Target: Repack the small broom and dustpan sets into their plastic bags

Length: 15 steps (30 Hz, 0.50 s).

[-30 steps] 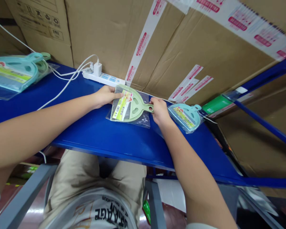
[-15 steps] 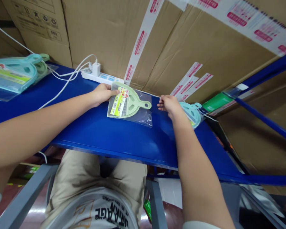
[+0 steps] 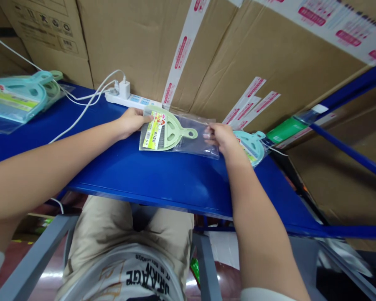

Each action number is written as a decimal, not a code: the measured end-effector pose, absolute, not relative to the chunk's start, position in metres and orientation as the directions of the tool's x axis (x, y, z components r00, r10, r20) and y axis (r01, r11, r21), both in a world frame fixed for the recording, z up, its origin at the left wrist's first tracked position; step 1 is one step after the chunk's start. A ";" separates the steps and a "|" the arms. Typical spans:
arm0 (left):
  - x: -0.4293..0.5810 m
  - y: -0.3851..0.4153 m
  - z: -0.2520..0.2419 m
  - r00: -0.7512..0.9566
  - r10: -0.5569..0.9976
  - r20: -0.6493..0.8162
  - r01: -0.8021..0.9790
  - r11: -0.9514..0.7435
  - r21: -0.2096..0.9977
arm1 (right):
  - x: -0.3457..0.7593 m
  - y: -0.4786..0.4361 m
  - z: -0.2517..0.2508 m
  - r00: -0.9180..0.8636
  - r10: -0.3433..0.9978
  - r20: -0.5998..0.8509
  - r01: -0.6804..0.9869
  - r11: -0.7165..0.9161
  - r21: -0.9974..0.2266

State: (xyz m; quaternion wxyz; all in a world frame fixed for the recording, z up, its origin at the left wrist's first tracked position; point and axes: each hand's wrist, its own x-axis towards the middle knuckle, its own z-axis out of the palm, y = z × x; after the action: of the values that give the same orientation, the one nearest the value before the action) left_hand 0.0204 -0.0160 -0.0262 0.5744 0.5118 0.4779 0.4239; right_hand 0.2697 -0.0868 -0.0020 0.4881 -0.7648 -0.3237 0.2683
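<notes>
A green dustpan with a small brush [image 3: 172, 133] and a printed label lies inside a clear plastic bag [image 3: 198, 144] over the blue table. My left hand [image 3: 133, 122] pinches the bag and dustpan at their left edge, thumb on top. At the other end, my right hand [image 3: 218, 136] is closed on the bag's upper right corner, with fingers behind the clear film. The bag is stretched out flat between both hands, and the dustpan's handle points right.
Bagged dustpans [image 3: 15, 98] lie at the far left of the blue table [image 3: 150, 179]. A bagged blue dustpan [image 3: 252, 146] and a green bottle [image 3: 288, 130] are on the right. Behind stand a power strip [image 3: 134, 101] with white cables and large cardboard boxes [image 3: 138, 46].
My right hand has taken hold of the bag's right end. The bag's loose part now reaches further right and is spread out, while my left hand keeps its grip.
</notes>
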 end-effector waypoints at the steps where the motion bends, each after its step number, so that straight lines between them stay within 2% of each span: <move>1: 0.020 -0.014 -0.027 0.166 0.979 -0.115 0.002 0.116 0.993 | 0.277 -0.088 0.000 0.689 0.724 -0.031 0.327 -0.349 -0.878; 4: 0.018 -0.008 -0.029 0.115 0.987 -0.108 -0.005 0.109 0.994 | 0.294 -0.099 0.010 0.749 0.634 0.190 0.568 -0.468 -0.677; 9: 0.016 -0.001 -0.031 0.084 0.993 -0.084 -0.014 0.085 0.996 | 0.283 -0.117 0.025 0.742 0.570 0.352 0.661 -0.537 -0.524; 12: 0.015 0.003 -0.031 0.072 0.995 -0.064 -0.038 0.067 0.997 | 0.271 -0.113 0.019 0.584 0.660 0.473 0.802 -0.378 -0.462; 15: 0.013 0.007 -0.027 0.019 1.000 -0.021 -0.088 0.022 0.996 | 0.268 -0.099 -0.005 0.306 0.848 0.432 0.892 -0.097 -0.440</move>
State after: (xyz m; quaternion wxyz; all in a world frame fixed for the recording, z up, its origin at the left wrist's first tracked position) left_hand 0.0134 0.0068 -0.0268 0.5314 0.4763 0.4783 0.5118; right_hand 0.2681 -0.0994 -0.0045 0.3247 -0.7399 -0.5881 -0.0340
